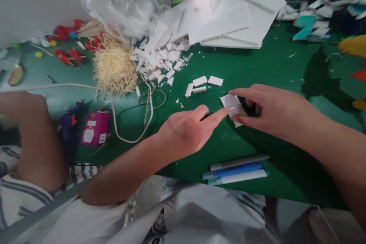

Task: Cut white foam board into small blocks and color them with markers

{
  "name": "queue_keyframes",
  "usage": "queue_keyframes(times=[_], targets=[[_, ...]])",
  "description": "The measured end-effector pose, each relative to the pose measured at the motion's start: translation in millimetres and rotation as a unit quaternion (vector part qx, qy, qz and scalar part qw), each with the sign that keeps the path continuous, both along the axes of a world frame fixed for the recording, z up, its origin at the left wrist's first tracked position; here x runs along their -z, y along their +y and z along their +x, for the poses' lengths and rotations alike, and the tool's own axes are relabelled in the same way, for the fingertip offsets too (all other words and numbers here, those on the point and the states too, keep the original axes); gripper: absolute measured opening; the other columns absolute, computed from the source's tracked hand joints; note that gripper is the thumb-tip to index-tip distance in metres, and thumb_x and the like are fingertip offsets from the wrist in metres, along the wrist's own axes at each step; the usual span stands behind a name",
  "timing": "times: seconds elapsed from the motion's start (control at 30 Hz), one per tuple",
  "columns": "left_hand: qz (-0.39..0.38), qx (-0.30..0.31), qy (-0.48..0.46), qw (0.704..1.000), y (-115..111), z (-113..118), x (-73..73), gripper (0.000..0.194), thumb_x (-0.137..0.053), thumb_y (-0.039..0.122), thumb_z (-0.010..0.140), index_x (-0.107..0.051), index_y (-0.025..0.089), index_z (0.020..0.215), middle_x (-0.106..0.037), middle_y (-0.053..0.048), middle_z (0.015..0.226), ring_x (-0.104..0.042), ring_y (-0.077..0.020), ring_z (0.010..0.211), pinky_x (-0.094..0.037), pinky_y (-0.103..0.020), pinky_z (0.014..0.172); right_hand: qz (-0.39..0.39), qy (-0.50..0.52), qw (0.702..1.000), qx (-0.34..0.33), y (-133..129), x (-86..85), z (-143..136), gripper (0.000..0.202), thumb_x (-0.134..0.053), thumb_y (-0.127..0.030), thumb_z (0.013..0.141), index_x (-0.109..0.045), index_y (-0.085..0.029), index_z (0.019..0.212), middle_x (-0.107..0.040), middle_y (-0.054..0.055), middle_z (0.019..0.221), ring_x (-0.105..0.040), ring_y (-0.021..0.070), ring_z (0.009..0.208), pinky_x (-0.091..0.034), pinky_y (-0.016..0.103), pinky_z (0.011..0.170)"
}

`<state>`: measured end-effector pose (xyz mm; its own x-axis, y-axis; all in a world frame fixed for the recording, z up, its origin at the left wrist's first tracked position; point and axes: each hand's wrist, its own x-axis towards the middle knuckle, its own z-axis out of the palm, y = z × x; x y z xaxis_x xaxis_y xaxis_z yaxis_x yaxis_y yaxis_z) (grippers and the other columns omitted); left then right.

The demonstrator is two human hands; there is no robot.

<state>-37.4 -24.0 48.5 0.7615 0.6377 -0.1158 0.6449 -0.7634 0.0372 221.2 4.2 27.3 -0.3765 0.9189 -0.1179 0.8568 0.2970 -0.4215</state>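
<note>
My left hand is closed with the index finger stretched along a thin metal blade. The blade's tip lies on a small white foam board piece, and its handle is hidden in my fist. From the right, my right hand grips that piece, fingers at its far edge and thumb at its near edge. Just beyond are several small cut foam strips. Closer to me, pens in grey, blue and white lie side by side.
White foam sheets and a heap of foam scraps cover the back. Shredded straw, a looping white cable, a magenta box and a blue glue gun sit left, by another person's arm. Turquoise scraps fill the right corner.
</note>
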Motion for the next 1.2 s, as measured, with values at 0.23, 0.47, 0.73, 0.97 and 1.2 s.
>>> queue_keyframes(times=[0.23, 0.47, 0.73, 0.97, 1.2], targets=[[-0.011, -0.007, 0.014, 1.000, -1, 2, -0.9, 0.055, -0.039, 0.022, 0.112, -0.048, 0.029, 0.166, -0.069, 0.000, 0.097, -0.067, -0.0080, 0.067, -0.052, -0.019, 0.059, -0.003, 0.002, 1.000, -0.007, 1, -0.9, 1, 0.056, -0.066, -0.055, 0.082, -0.078, -0.032, 0.131, -0.070, 0.004, 0.084, -0.056, 0.0177, 0.062, -0.034, 0.028, 0.052], [-0.009, -0.023, 0.078, 0.997, -8, 14, -15.2, 0.061, -0.052, 0.017, 0.107, -0.048, 0.029, 0.166, -0.066, 0.001, 0.092, -0.064, -0.0094, 0.059, -0.045, -0.023, 0.050, 0.004, 0.005, 1.000, -0.011, 1, 1.0, 1, 0.054, -0.066, -0.054, 0.082, -0.079, -0.032, 0.130, -0.068, 0.004, 0.082, -0.056, 0.0178, 0.062, -0.034, 0.028, 0.051], [-0.020, -0.034, 0.144, 0.989, -8, 31, -30.8, 0.067, -0.057, 0.016, 0.104, -0.045, 0.029, 0.169, -0.061, 0.000, 0.085, -0.056, -0.0097, 0.053, -0.036, -0.023, 0.045, -0.011, -0.003, 1.000, -0.007, 3, 1.4, 1, 0.059, -0.069, -0.054, 0.079, -0.078, -0.031, 0.133, -0.068, 0.004, 0.082, -0.058, 0.0188, 0.065, -0.037, 0.028, 0.053], [-0.012, -0.026, 0.134, 0.991, -7, 40, -37.5, 0.063, -0.047, 0.008, 0.101, -0.057, 0.025, 0.160, -0.054, 0.002, 0.077, -0.045, -0.0085, 0.048, -0.030, -0.023, 0.043, -0.007, -0.006, 1.000, -0.008, 2, 0.9, 1, 0.056, -0.069, -0.054, 0.080, -0.078, -0.031, 0.131, -0.067, 0.004, 0.082, -0.059, 0.0196, 0.066, -0.038, 0.029, 0.054], [-0.022, -0.024, 0.151, 0.988, -8, 45, -41.6, 0.065, -0.039, 0.007, 0.100, -0.058, 0.023, 0.160, -0.055, 0.001, 0.076, -0.034, -0.0093, 0.045, -0.030, -0.025, 0.043, -0.002, 0.003, 1.000, -0.017, 3, 3.1, 3, 0.057, -0.065, -0.056, 0.082, -0.078, -0.031, 0.132, -0.071, 0.005, 0.086, -0.058, 0.0187, 0.065, -0.037, 0.028, 0.052]])
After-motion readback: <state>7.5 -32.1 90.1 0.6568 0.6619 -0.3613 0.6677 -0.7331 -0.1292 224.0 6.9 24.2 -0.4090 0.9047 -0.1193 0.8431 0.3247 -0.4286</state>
